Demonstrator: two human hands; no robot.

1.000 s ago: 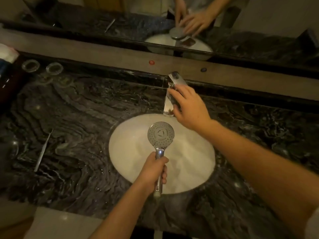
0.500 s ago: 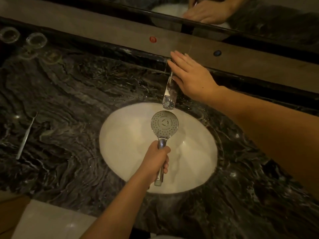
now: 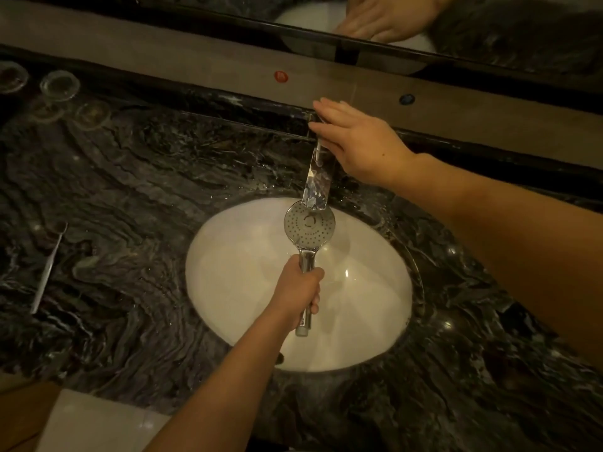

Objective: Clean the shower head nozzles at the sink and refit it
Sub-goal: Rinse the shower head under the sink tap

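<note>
A chrome shower head (image 3: 309, 227) with its round nozzle face turned up is held over the white oval sink basin (image 3: 235, 282). My left hand (image 3: 298, 293) is shut on its handle, and the face sits just under the tip of the flat chrome faucet spout (image 3: 316, 182). My right hand (image 3: 359, 145) lies flat with fingers extended over the back of the faucet, near the wall ledge. I cannot tell whether water is running.
A thin metal pick (image 3: 49, 269) lies on the dark marble counter (image 3: 130, 190) at the left. Several small glass dishes (image 3: 60, 84) stand at the back left. A red dot (image 3: 281, 76) and a blue dot (image 3: 407, 99) sit on the ledge below the mirror.
The shower head has moved up toward the faucet, so its face now sits under the spout tip. My right hand went from gripping the spout to resting flat over its back.
</note>
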